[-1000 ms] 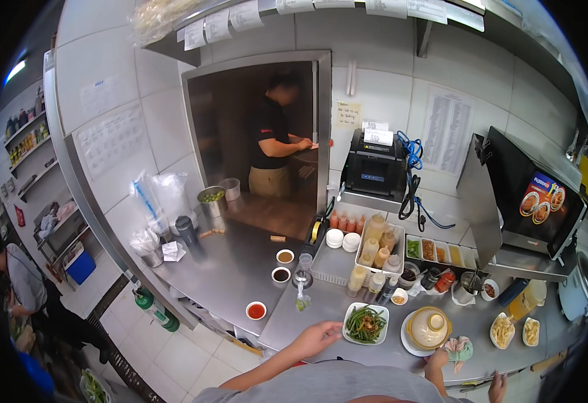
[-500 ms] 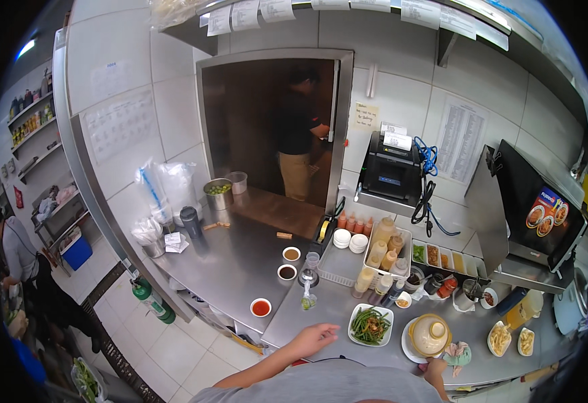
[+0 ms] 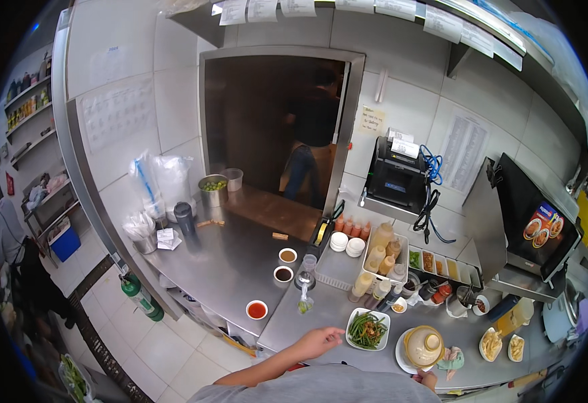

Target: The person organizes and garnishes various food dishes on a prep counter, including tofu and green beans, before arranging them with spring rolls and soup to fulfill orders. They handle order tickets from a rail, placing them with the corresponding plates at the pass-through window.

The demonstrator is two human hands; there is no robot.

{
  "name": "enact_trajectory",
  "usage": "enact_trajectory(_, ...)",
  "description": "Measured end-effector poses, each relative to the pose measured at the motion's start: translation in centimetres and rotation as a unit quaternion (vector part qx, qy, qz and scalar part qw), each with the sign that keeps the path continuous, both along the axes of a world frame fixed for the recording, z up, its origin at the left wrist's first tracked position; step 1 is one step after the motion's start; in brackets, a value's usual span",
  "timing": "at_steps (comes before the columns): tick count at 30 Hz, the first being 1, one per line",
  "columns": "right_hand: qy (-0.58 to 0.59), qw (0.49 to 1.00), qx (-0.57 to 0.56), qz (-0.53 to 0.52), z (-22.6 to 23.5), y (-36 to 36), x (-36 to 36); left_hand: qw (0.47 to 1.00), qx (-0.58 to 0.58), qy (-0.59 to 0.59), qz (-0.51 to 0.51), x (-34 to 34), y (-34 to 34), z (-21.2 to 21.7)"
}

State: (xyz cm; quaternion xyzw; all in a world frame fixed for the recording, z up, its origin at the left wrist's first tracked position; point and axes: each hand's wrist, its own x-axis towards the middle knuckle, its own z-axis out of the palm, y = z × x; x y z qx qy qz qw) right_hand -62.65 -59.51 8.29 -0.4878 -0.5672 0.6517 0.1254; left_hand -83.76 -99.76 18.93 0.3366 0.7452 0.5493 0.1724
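My left hand (image 3: pixel 319 341) hovers over the counter with loosely stretched fingers, holding nothing. Its fingertips come close to the left side of a square white bowl (image 3: pixel 352 338) of green beans (image 3: pixel 366 329) topped with brown bits. At the counter's front edge is my right hand (image 3: pixel 428 380), just below a lidded cream clay pot (image 3: pixel 423 346) on a white plate (image 3: pixel 401 356). This hand's fingers are mostly hidden, so its grip does not show. A crumpled green and pink cloth (image 3: pixel 451 360) lies right of the pot.
Three sauce bowls, one red (image 3: pixel 257 309), stand on the left. Behind the beans are a basket of squeeze bottles (image 3: pixel 376 256) and a garnish tray (image 3: pixel 442 266). Two dishes of fries (image 3: pixel 491 344) sit at right. A person (image 3: pixel 311 127) passes the hatch; another (image 3: pixel 15 248) stands far left.
My left hand has moved slightly nearer the bean bowl. My right hand has dropped a little away from the pot's plate. In the hatch, a person in blue jeans now shows in front.
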Motion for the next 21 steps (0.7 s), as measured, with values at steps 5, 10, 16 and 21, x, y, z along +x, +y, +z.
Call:
enact_trajectory(5,0.036,0.999,-0.03,0.021,-0.1,0.4,0.8,1.0,-0.013,-0.011,0.016,0.5,-0.3,-1.1)
enact_trajectory(10,0.055,0.992,-0.108,0.015,0.1,1.1,0.7,0.998,-0.045,-0.032,0.031,1.1,-0.1,-4.5)
enact_trajectory(16,0.047,0.99,-0.131,0.025,1.3,0.8,0.8,0.991,-0.027,0.065,0.113,1.3,0.6,-6.1)
enact_trajectory(21,0.057,0.987,-0.15,0.031,0.8,1.1,1.0,0.985,-0.096,0.08,0.119,1.4,0.8,-10.7)
